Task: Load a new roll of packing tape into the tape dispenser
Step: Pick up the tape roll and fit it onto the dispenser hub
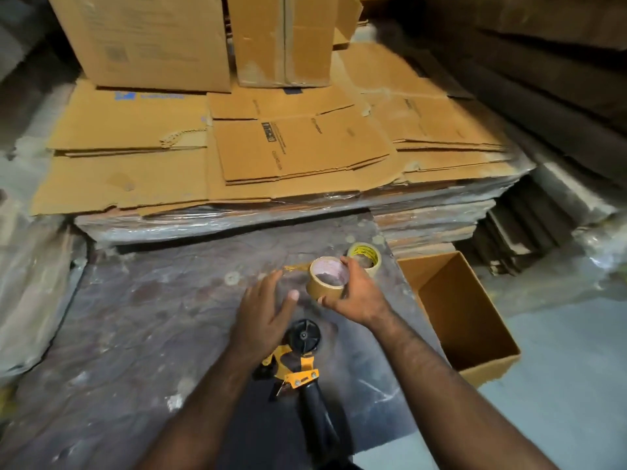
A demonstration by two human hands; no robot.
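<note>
I see the right hand [356,293] gripping the brown roll of packing tape [327,278], fingers curled round its rim, just above the plastic-wrapped work surface [152,317]. The left hand [263,310] hovers flat, fingers straight, holding nothing. At six o'clock from the roll lies the yellow-and-black tape dispenser [302,361], its spindle bare. A second yellowish tape roll [364,257] sits at one o'clock.

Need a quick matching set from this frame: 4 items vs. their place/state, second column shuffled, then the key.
Items:
1. brown tape roll
2. second tape roll
3. tape dispenser
4. open cardboard box

States:
A. lying on the plastic-covered surface, hub empty
B. beyond the right hand, resting on the surface
C. empty, right of the work surface
D. gripped in the right hand

Pairs: 1-D, 2-B, 3-A, 4-C
</note>
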